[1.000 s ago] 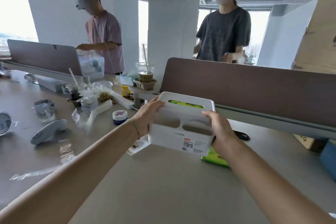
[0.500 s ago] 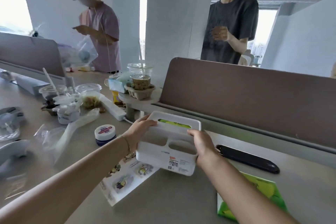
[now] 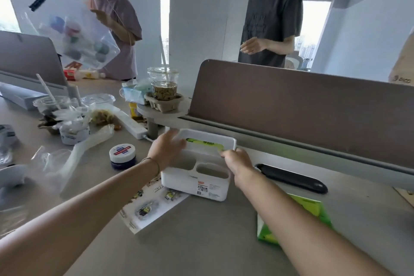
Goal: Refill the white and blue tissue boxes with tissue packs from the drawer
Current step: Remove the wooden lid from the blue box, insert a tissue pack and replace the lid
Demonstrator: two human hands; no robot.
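The white tissue box [image 3: 199, 182] stands on the table [image 3: 201, 242], partly on a printed sticker sheet [image 3: 152, 205]. A green tissue pack shows through the slot [image 3: 205, 143] in its top, and two oval compartments at its front are empty. My left hand [image 3: 167, 152] lies against the box's left side with its fingers spread and straight. My right hand [image 3: 237, 160] curls over the box's right top edge by the slot. Another green tissue pack [image 3: 313, 209] lies flat to the right, partly under my right forearm. No blue box or drawer is in view.
A black oblong case [image 3: 291, 178] lies right of the box, below the brown divider [image 3: 302, 107]. A blue-lidded jar [image 3: 122, 155], plastic bags, drink cups [image 3: 164, 87] and a power strip [image 3: 132, 124] crowd the left. Two people stand across the desk.
Both hands have lowered the white box from mid-air onto the table. My left hand's fingers have spread and loosened from the box's side.
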